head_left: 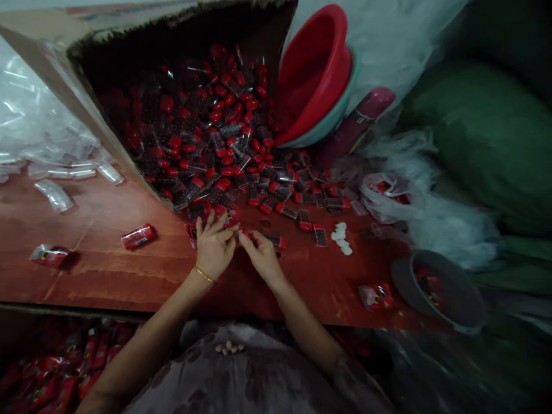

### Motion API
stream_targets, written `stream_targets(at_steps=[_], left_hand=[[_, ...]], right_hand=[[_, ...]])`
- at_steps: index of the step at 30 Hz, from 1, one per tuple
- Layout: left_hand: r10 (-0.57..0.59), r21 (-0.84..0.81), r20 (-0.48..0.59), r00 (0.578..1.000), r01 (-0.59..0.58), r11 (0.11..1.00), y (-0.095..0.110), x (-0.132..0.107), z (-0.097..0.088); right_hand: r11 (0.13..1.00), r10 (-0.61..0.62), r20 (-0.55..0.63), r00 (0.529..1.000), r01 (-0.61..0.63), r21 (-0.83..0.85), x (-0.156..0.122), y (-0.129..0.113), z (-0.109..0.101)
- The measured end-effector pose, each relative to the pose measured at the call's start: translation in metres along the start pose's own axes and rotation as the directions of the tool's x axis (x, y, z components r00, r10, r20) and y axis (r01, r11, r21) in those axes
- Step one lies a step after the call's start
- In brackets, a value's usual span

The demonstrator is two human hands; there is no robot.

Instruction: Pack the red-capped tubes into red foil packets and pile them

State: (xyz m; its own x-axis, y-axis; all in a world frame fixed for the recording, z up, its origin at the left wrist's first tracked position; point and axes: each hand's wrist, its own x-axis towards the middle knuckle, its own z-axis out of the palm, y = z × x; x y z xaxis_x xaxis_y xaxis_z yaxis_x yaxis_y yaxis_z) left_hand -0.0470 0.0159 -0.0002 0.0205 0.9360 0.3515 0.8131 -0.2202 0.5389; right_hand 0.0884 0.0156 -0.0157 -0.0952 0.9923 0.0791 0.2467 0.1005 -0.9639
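Observation:
My left hand (214, 247) and my right hand (261, 256) meet over the red-brown table (129, 270), fingertips pinched together on a small red and clear packet (241, 232) between them. A gold bangle circles my left wrist. Just beyond my fingers lies a spill of small red-capped clear pieces (259, 190) that pours out of a tipped cardboard box (172, 103).
Sealed red packets (138, 236) lie left on the table, another (376, 296) right. Several white tablets (340, 237) sit right of my hands. Stacked red and teal basins (317, 80) lean at the back. A grey bowl (440, 290) sits at the right edge. Clear plastic sleeves (64, 172) pile left.

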Motion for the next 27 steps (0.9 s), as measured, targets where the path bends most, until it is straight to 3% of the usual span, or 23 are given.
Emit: stream_targets(at_steps=[2,4,7,10,13,16,18,20,23,27], left_hand=[[-0.065,-0.158,-0.030,0.997,0.060,0.986,0.006,-0.002,-0.003],[-0.213,-0.397,0.006,0.977,0.198,0.896,0.008,-0.005,-0.004],[-0.365,-0.691,0.275,0.889,0.447,0.569,0.011,-0.011,0.000],[-0.450,-0.795,0.397,0.800,0.545,0.267,0.018,-0.020,0.003],[-0.547,-0.826,0.417,0.726,0.554,0.106,0.024,-0.026,0.004],[-0.570,-0.779,0.525,0.632,0.626,-0.025,0.027,-0.027,0.003],[-0.580,-0.753,0.571,0.582,0.652,-0.087,0.027,-0.025,0.003],[-0.592,-0.746,0.581,0.559,0.656,-0.113,0.026,-0.019,0.003],[-0.612,-0.764,0.550,0.568,0.638,-0.094,0.022,-0.009,0.003],[-0.582,-0.771,0.557,0.593,0.629,-0.097,0.023,0.003,0.002]], right_hand=[[0.999,0.000,-0.009,1.000,0.001,0.049,0.003,-0.002,0.004],[0.999,-0.002,-0.063,0.998,0.004,0.039,0.002,-0.003,0.005],[0.998,-0.033,-0.133,0.991,0.026,-0.053,-0.004,-0.004,0.005],[0.975,-0.117,-0.140,0.983,0.087,-0.202,-0.012,-0.004,0.005],[0.940,-0.192,-0.110,0.975,0.151,-0.307,-0.018,-0.001,0.008],[0.907,-0.222,-0.130,0.966,0.156,-0.391,-0.019,0.003,0.009],[0.891,-0.229,-0.125,0.965,0.156,-0.426,-0.018,0.004,0.008],[0.873,-0.247,-0.073,0.966,0.189,-0.449,-0.015,0.004,0.002],[0.793,-0.258,-0.020,0.966,0.200,-0.576,-0.008,0.003,-0.013],[0.550,-0.131,-0.124,0.984,-0.032,-0.835,-0.007,0.010,-0.036]])
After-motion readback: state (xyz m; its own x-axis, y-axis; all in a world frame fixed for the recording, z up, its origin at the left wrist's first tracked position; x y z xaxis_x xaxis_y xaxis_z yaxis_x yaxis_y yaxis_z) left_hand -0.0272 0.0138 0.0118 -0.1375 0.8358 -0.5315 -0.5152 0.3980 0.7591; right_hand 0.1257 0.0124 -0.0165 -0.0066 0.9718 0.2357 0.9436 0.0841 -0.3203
